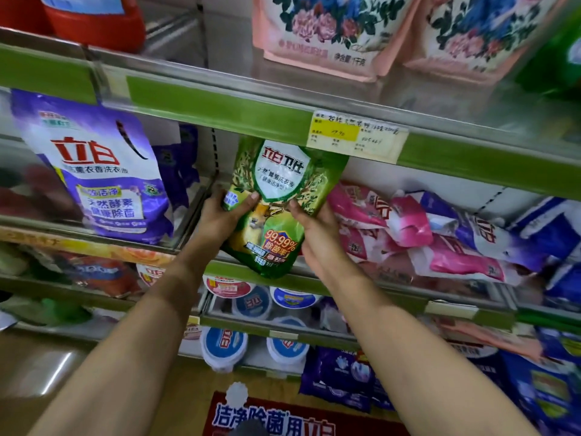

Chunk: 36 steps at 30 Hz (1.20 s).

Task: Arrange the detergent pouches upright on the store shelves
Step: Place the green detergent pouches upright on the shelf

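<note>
Both hands were clamped on the green pouch [276, 209], left hand [223, 212] and right hand [317, 228] either side, roughly upright at the shelf [314, 278] edge

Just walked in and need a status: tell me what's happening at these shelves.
A person is restocking detergent. Both hands hold one green pouch upright at the front of the middle shelf: the left hand grips its left edge, the right hand its right side. To the right, pink pouches and blue and white ones lie toppled in a heap, not yet stood up. A purple pouch already stands upright on the left.
</note>
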Motion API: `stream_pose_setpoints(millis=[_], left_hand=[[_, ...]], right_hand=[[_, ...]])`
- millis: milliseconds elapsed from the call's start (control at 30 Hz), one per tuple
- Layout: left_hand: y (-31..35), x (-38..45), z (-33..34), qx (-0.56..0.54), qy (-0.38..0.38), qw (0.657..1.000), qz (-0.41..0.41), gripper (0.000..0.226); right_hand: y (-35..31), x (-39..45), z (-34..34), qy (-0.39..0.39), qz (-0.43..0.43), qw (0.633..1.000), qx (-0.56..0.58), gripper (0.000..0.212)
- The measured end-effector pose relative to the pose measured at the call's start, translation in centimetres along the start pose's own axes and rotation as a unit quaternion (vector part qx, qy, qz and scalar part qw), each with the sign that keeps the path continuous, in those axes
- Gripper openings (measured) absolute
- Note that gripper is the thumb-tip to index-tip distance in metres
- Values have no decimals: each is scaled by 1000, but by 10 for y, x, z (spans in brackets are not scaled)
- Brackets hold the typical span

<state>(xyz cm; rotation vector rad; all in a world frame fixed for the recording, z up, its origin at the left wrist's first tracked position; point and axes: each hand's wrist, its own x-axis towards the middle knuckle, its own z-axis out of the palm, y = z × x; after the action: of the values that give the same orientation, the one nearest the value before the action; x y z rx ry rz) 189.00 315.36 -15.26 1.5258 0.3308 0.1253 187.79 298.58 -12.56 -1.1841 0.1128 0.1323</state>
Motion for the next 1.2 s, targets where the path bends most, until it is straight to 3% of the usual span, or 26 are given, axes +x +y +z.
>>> stream_pose_setpoints(millis=[67,200,367,500,667,933,1100,1200], left_hand=[[7,-15,-6,-17,-3,1000,7,22],[23,-53,-16,-19,-38,999,8,44],[18,-100,-19,-20,-85,996,-7,48],[10,-146,-6,43,-113,992,-28,61],[4,-217,33,65,-23,998,-14,60],[45,-305,110,-40,4,996,85,40],[98,-339,162,-120,16,981,151,16],[132,-344,191,-154,25,971,180,21]], right_hand=[[-2,-9,-1,-13,-6,1000,15,28],[-16,-28,-8,-27,18,999,23,24],[-23,-65,-30,-30,65,996,47,24],[-29,-101,-59,-4,103,994,28,21],[-46,-157,-109,-52,97,993,41,22],[-124,-234,-175,-94,-22,995,2,22],[-197,-258,-195,-106,-123,987,-9,26],[-237,-259,-205,-85,-176,980,-27,15]])
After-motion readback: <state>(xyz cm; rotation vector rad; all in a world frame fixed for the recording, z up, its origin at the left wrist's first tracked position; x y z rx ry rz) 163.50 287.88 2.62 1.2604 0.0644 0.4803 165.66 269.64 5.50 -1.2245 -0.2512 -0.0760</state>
